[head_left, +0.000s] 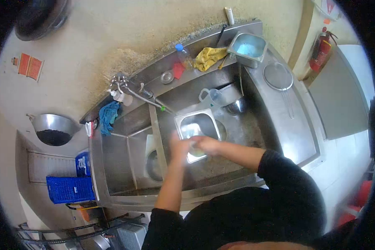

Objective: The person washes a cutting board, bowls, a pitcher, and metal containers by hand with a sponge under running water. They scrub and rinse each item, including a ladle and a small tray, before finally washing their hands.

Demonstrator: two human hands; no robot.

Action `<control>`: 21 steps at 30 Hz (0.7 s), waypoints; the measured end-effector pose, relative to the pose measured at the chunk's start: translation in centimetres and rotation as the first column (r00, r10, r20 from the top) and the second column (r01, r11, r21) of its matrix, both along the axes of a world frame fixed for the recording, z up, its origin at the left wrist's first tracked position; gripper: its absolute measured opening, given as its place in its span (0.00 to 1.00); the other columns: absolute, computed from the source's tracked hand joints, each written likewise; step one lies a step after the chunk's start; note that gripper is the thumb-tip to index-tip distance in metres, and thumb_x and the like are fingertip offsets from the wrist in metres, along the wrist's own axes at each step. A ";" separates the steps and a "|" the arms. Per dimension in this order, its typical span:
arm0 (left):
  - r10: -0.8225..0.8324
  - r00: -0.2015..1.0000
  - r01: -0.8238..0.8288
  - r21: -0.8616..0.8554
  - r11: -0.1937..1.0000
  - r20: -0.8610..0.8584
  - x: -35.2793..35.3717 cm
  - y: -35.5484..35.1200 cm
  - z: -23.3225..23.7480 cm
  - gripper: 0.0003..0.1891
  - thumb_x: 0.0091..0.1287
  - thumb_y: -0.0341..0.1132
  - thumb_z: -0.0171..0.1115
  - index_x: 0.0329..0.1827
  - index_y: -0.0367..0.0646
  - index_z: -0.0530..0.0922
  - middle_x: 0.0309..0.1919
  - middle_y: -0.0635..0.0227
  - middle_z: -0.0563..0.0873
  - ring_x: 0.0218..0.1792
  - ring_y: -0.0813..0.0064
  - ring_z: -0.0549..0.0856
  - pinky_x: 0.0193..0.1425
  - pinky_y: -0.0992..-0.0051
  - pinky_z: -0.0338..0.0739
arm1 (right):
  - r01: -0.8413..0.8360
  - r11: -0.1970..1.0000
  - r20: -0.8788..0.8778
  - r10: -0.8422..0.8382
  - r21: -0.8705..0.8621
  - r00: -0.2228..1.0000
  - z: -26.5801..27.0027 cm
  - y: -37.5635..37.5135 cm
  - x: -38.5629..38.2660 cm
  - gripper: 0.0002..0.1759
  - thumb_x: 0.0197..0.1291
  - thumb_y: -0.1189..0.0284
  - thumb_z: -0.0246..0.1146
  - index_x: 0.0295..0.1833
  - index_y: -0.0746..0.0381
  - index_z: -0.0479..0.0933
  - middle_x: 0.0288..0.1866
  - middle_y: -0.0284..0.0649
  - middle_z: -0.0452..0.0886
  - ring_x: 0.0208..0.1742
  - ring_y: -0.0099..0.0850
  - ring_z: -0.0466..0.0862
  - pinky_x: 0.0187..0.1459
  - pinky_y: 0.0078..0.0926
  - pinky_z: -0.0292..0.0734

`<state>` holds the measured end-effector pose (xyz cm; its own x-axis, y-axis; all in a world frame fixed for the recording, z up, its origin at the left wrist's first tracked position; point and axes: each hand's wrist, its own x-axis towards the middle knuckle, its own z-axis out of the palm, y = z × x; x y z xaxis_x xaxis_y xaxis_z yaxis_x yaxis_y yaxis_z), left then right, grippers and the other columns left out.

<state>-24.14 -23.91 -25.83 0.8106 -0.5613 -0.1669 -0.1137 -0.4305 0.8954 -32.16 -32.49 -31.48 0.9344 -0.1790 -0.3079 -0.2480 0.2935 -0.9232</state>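
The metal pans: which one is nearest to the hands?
The rectangular pan in the right-hand basin, with the left hand and right hand at its near edge. The pan with blue contents stands farther back.

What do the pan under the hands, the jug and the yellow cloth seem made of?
Pan: probably stainless steel; polished, with bright metallic reflections. Jug: likely clear plastic, possibly glass; smooth and translucent. Yellow cloth: fabric; matte, with crumpled folds.

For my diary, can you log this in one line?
sink | left hand, right hand: close together over metal pan | grip: too blurred
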 end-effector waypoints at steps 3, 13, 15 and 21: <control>0.033 0.999 -0.034 -0.128 0.991 -0.010 0.5 0.9 -3.0 0.17 0.39 0.20 0.55 0.37 0.39 0.71 0.32 0.65 0.80 0.34 0.74 0.78 0.40 0.77 0.72 | 0.044 0.997 0.143 -0.034 -0.068 0.989 -2.2 1.3 2.0 0.14 0.49 0.78 0.53 0.45 0.62 0.70 0.42 0.45 0.74 0.42 0.36 0.74 0.44 0.31 0.69; 0.168 0.961 -0.156 -0.068 0.985 0.220 -0.3 1.6 -0.7 0.12 0.45 0.22 0.52 0.34 0.38 0.73 0.29 0.60 0.81 0.32 0.69 0.80 0.39 0.72 0.72 | -0.126 -0.060 -0.130 0.060 -0.990 0.990 -2.5 0.0 3.6 0.14 0.53 0.72 0.50 0.46 0.59 0.71 0.48 0.42 0.73 0.51 0.34 0.74 0.49 0.31 0.71; 0.155 0.904 -0.181 0.030 0.983 0.398 0.2 1.3 -1.8 0.12 0.45 0.21 0.51 0.34 0.37 0.73 0.28 0.62 0.81 0.32 0.70 0.80 0.40 0.72 0.72 | -0.087 -0.013 -0.087 0.030 -0.996 0.996 -3.4 1.2 3.8 0.13 0.55 0.72 0.50 0.47 0.61 0.71 0.47 0.46 0.75 0.50 0.36 0.76 0.48 0.33 0.72; 0.173 0.963 -0.189 0.058 0.980 0.209 1.6 1.9 -5.5 0.15 0.46 0.26 0.56 0.39 0.36 0.73 0.35 0.54 0.80 0.40 0.58 0.79 0.45 0.65 0.71 | -0.390 0.545 -0.335 0.203 -0.742 0.920 -4.7 1.8 4.1 0.20 0.50 0.66 0.57 0.47 0.64 0.72 0.41 0.50 0.79 0.42 0.43 0.79 0.45 0.34 0.73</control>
